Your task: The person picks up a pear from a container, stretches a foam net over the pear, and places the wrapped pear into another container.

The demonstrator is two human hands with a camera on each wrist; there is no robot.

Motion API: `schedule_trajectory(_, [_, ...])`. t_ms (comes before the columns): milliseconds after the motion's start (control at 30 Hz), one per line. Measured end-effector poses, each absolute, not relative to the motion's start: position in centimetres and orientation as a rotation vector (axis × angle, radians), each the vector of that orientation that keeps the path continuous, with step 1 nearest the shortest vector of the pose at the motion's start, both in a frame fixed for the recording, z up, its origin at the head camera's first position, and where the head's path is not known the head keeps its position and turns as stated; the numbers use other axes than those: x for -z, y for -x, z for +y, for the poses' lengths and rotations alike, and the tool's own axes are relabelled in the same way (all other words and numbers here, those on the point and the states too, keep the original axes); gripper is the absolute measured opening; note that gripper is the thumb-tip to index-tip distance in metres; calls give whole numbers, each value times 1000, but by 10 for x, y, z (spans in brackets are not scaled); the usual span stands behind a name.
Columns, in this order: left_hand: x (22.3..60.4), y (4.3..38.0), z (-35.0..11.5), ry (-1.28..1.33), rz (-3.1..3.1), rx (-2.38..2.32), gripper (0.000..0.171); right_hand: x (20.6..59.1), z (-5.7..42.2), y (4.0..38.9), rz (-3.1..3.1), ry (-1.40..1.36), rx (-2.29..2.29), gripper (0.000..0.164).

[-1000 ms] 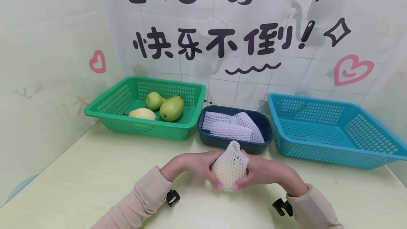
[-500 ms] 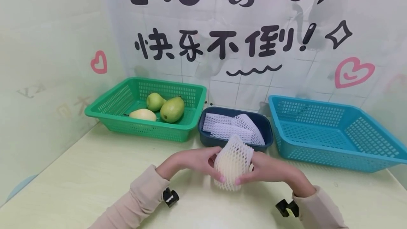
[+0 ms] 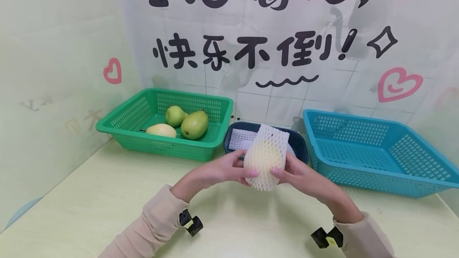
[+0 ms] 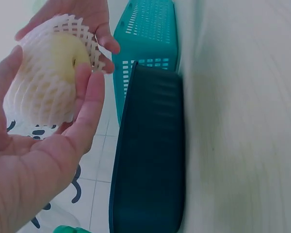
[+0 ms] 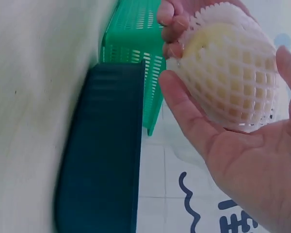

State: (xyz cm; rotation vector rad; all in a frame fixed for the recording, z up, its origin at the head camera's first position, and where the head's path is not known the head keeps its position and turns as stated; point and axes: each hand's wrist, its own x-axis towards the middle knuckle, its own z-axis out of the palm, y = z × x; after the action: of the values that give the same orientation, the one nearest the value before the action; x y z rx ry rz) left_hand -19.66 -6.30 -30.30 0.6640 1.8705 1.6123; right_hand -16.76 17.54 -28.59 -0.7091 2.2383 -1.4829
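Both hands hold a pale yellow pear-like fruit [image 3: 266, 156] inside a white foam net sleeve [image 3: 274, 133], raised over the table in front of the navy tray [image 3: 229, 152]. My left hand [image 3: 227, 168] grips it from the left and my right hand [image 3: 303, 174] from the right, thumbs on the near side. Part of the net stands up loose above the fruit in the head view. The fruit's bare end, with a small dimple, shows at the net's opening in the left wrist view. More foam net sleeves [image 3: 241, 139] lie in the tray, partly hidden behind the held fruit.
A green basket [image 3: 179, 146] at the back left holds a pale yellow fruit [image 3: 161, 130] and two green fruits [image 3: 195, 125]. At the back right stands a blue basket [image 3: 358, 164]. A printed sheet [image 3: 251, 79] hangs behind them.
Both hands have lifted the netted fruit up and away from me, so that it now overlaps the tray in the head view. The fruit sits more upright in the net.
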Motion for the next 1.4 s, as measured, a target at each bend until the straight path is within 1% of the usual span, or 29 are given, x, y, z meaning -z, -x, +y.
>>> schedule_trajectory(133, [302,196,-61,-614,1832,-1681,66,286,174,168,2207,661,1559,67])
schedule_trajectory(233, [300,194,-61,-609,1783,-1715,70,286,173,168,2183,623,1625,68])
schedule_trajectory(500, [296,194,-61,-671,1690,-1762,69,283,169,167,2205,528,1724,72])
schedule_trajectory(633, [295,194,-61,-693,1733,-1736,71,282,167,165,2295,506,1699,72])
schedule_trajectory(733, [294,194,-61,-717,1794,-1697,67,281,166,164,2367,502,1682,71])
schedule_trajectory(900, [294,193,-62,-729,1892,-1646,60,280,164,162,2439,526,1652,69])
schedule_trajectory(1200, [294,192,-59,-750,1895,-1692,60,281,164,163,2551,607,1531,63])
schedule_trajectory(1300, [293,190,-57,-732,1938,-1693,59,281,165,163,2528,648,1528,65])
schedule_trajectory(1400, [292,188,-54,-705,1985,-1681,59,282,164,163,2455,678,1563,72])
